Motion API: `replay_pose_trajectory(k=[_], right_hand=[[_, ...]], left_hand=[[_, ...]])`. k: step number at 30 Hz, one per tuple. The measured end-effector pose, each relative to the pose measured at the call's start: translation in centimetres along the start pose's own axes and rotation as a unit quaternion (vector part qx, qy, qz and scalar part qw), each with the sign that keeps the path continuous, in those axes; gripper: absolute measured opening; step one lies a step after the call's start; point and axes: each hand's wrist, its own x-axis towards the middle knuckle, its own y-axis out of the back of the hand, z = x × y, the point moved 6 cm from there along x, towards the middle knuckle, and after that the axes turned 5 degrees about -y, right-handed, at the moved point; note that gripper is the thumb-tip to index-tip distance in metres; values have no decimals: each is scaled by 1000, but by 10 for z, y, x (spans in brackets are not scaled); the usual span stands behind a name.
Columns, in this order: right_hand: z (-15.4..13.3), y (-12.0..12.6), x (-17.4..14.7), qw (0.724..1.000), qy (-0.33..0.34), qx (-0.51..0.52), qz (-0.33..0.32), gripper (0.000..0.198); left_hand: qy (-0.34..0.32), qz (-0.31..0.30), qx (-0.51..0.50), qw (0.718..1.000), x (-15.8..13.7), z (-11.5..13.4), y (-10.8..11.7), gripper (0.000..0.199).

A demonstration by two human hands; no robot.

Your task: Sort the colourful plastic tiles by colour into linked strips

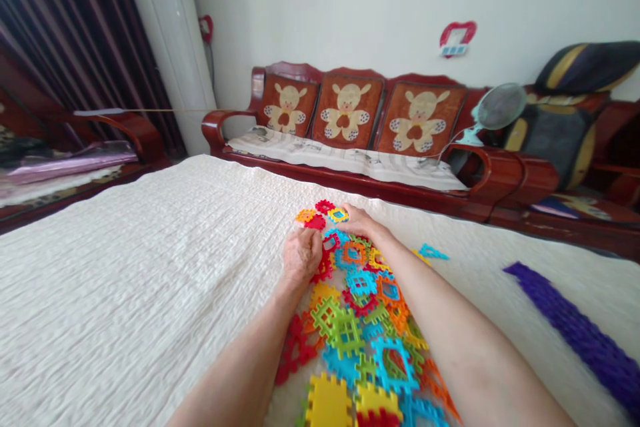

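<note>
Toothed plastic interlocking tiles in several colours lie in a long heap (361, 282) between my forearms. At the far end of the heap, my left hand (303, 253) is closed, its fingertips at a solid red tile (315, 221). An orange tile (305, 215) sits just beyond that hand. My right hand (359, 222) has its fingers and thumb curled at the right edge of a yellow tile (338, 215) with a blue one showing in its opening. Another red tile (325, 206) is behind these. My fingertips are small and partly hidden.
The tiles lie on a white quilted cover (150, 267). A blue triangular tile (433, 252) lies right of my right forearm, and a purple strip (570, 327) farther right. Behind stands a wooden sofa (345, 170) with bear cushions; a small fan (500, 107) is at its right end.
</note>
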Motion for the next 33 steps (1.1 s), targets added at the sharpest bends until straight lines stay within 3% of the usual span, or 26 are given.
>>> replay_pose_trajectory(k=[5, 11, 16, 21, 26, 29, 33], right_hand=[[-14, -4, -1, 995, 95, -25, 14, 65], [-20, -3, -15, 978, 192, -34, 70, 77], [-20, 2, -29, 964, 252, 5, 85, 61], [-8, 5, -32, 967, 214, 88, 110, 48], [8, 24, -41, 953, 156, 164, 201, 26], [32, 45, -62, 944, 93, 210, 239, 23], [81, 66, -106, 937, -9, 254, 239, 31]], left_hand=[[8, -6, -9, 1000, 0, 1, 0, 30], [3, 2, -8, 1000, 0, 0, -2, 26], [6, 3, -20, 1000, 0, -1, -2, 26], [9, 0, -13, 1000, 0, -1, -2, 26], [3, 7, 3, 1000, 0, -3, -4, 26], [-2, 9, 2, 1000, 0, -3, -4, 26], [1, 3, -3, 1000, 0, -4, -5, 25]])
